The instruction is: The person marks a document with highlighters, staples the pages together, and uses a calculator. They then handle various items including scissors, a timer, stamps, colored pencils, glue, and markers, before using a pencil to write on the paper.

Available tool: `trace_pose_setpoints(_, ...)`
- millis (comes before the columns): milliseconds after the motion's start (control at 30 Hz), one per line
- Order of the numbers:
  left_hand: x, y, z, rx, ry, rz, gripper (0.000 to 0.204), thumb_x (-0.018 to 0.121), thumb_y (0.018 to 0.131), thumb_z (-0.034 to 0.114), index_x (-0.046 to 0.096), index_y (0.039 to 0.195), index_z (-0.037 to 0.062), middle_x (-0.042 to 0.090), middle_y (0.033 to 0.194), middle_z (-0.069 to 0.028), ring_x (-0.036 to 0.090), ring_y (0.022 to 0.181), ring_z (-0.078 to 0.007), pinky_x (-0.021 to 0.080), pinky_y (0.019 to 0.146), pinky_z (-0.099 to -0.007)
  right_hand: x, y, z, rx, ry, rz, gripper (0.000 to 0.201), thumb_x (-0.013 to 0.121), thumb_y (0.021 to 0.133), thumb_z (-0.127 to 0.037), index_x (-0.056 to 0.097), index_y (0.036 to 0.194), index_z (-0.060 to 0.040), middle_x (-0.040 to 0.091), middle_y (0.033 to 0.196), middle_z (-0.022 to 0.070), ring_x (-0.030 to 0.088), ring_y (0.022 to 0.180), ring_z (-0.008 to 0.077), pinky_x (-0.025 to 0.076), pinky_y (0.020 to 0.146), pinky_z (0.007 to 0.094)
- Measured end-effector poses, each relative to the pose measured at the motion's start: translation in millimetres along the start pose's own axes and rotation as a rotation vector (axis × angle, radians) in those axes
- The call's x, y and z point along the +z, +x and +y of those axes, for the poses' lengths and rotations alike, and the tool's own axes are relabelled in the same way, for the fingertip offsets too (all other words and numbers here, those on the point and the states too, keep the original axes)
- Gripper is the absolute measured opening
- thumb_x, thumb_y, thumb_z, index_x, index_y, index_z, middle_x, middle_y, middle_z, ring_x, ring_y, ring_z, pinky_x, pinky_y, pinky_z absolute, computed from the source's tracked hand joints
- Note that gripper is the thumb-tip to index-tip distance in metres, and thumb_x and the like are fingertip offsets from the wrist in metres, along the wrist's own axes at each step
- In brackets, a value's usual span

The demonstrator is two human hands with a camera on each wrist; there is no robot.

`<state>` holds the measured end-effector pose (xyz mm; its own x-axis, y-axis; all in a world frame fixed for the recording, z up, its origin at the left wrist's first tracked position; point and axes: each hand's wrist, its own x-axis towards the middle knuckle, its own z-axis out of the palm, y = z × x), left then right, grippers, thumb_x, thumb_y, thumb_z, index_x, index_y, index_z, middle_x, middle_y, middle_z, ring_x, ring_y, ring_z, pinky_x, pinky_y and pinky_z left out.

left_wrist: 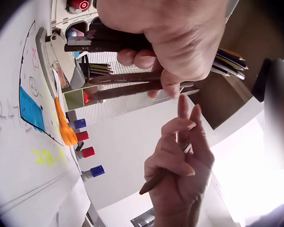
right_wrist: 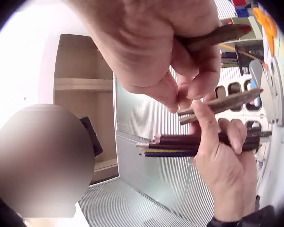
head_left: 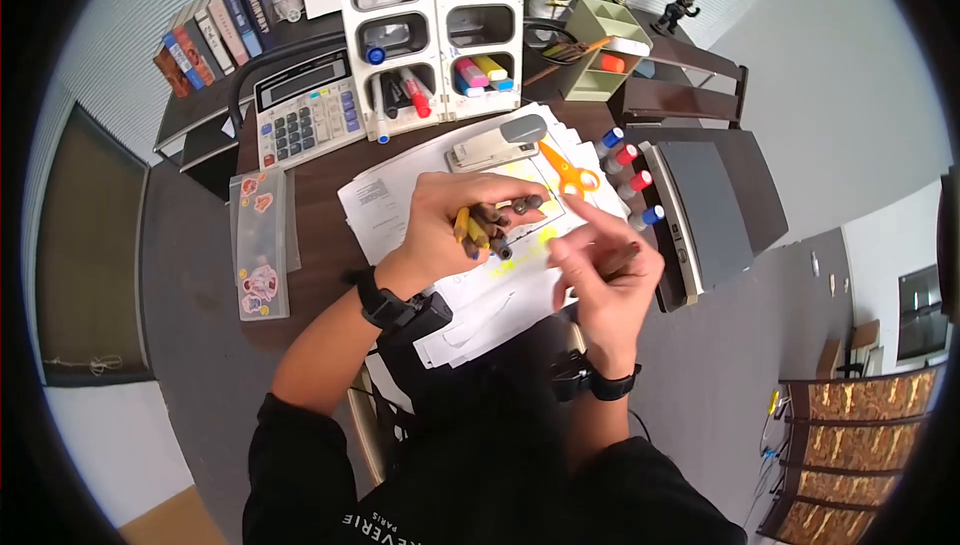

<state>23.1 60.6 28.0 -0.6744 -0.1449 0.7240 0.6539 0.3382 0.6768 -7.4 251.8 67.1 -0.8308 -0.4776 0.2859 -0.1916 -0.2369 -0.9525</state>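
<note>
My left hand [head_left: 435, 225] grips a bundle of dark and yellow coloured pencils [right_wrist: 173, 145] above the papers. Two thicker brown pencils [left_wrist: 125, 90] stick out from the same hand, apart from the bundle, between its fingers. Close on the right, my right hand [head_left: 610, 285] holds one brown pencil with a red tip [right_wrist: 222, 37] across its palm, under curled fingers. In the right wrist view, its thumb and fingertips [right_wrist: 182, 99] come right at the blunt ends of the two brown pencils.
Below the hands lie marked papers [head_left: 390, 210], orange scissors [head_left: 578, 180] and a stapler [head_left: 490, 150]. Several capped bottles [head_left: 637, 183] line the right side by a dark grey box [head_left: 710, 205]. Behind stand a white organizer [head_left: 432, 35], a calculator [head_left: 310, 110] and a green holder [head_left: 595, 50]. A stickered pouch [head_left: 262, 245] lies left.
</note>
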Motion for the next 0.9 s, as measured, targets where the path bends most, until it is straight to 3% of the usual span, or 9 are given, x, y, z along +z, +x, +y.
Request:
trace_pose_setpoints(67, 0, 1, -1, 0.056, -0.057, 0.0, 0.036, 0.086, 0.072, 0.005, 0.074, 0.105, 0.0014, 0.077, 0.098, -0.0119, 0.075, 0.082, -0.0204, 0.057, 0.075, -0.0294, 7, -1, 4, -0.021, 0.018, -0.043, 0.039, 0.076, 0.085, 0.009, 0.068, 0.123, 0.0026, 0.068, 0.076, 0.0026, 0.053, 0.053, 0.0015, 0.038, 0.044, 0.0171)
trace_pose_setpoints(100, 0, -1, -7, 0.087, -0.089, -0.013, 0.039, 0.087, 0.07, 0.007, 0.074, 0.106, 0.0023, 0.077, 0.1, -0.0121, 0.074, 0.082, -0.0222, 0.058, 0.075, -0.0305, 8, 1, 8, -0.024, 0.01, -0.055, 0.038, 0.076, 0.085, 0.008, 0.068, 0.121, 0.0028, 0.068, 0.075, 0.0027, 0.053, 0.053, 0.0014, 0.037, 0.044, 0.0168)
trace_pose_setpoints(433, 3, -1, -4, 0.122, -0.009, -0.11, 0.038, 0.081, 0.07, 0.004, 0.073, 0.106, 0.0009, 0.076, 0.095, -0.0126, 0.073, 0.077, -0.0221, 0.056, 0.067, -0.03, 4, 0, 19, 0.078, 0.153, -0.003, 0.023, 0.076, 0.086, 0.005, 0.072, 0.108, 0.0046, 0.069, 0.073, 0.0059, 0.064, 0.058, 0.0066, 0.045, 0.041, 0.0192)
trace_pose_setpoints(633, 1, 0, -1, 0.082, 0.004, -0.119, 0.034, 0.078, 0.071, -0.001, 0.073, 0.104, 0.0005, 0.076, 0.093, -0.0125, 0.073, 0.076, -0.022, 0.057, 0.067, -0.0299, 1, 0, 25, 0.086, 0.186, -0.015, 0.022, 0.075, 0.087, 0.004, 0.071, 0.109, 0.0049, 0.07, 0.072, 0.0065, 0.064, 0.058, 0.0077, 0.045, 0.041, 0.0195)
trace_pose_setpoints(900, 0, -1, 3, 0.004, 0.092, -0.142, 0.028, 0.084, 0.074, 0.004, 0.073, 0.099, 0.0005, 0.074, 0.085, -0.0125, 0.074, 0.074, -0.0233, 0.056, 0.065, -0.031, -2, 1, 27, 0.098, 0.221, -0.031, 0.022, 0.072, 0.09, 0.003, 0.07, 0.112, 0.006, 0.07, 0.071, 0.0077, 0.063, 0.056, 0.0085, 0.045, 0.04, 0.02)
